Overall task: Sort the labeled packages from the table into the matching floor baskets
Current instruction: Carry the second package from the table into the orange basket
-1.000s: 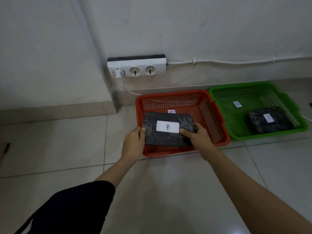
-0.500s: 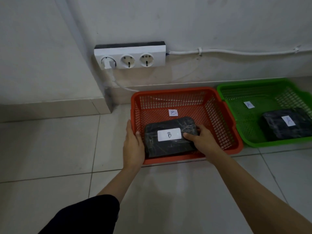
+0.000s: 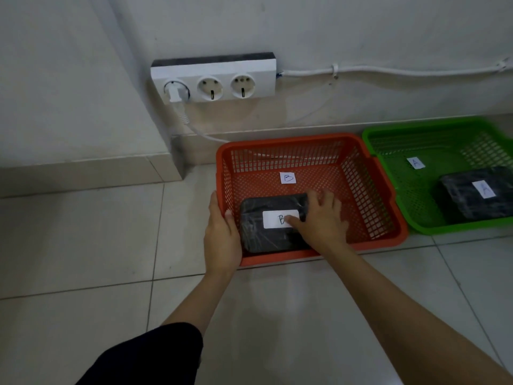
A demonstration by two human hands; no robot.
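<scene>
A black package with a white "B" label [image 3: 256,237] lies flat in the near-left corner of the red basket [image 3: 291,139], which has a "B" tag [image 3: 288,178] on its floor. My right hand [image 3: 322,218] rests on the package's right half, fingers spread and thumb across the label. My left hand [image 3: 222,237] lies against the outside of the basket's left wall, its thumb over the rim beside the package. To the right, the green basket [image 3: 433,124] holds a black package labelled "A" [image 3: 469,207] and an "A" tag [image 3: 415,163].
Both baskets stand side by side on the tiled floor against the wall. A white triple socket strip [image 3: 213,79] with one plug in it hangs above the red basket. A white cable [image 3: 388,71] runs right along the wall. A wall corner [image 3: 177,159] juts out at left.
The B package went down from above the red basket's front rim to its floor. My right hand shifted from gripping its edge to lying on top. My left hand slid outside the wall.
</scene>
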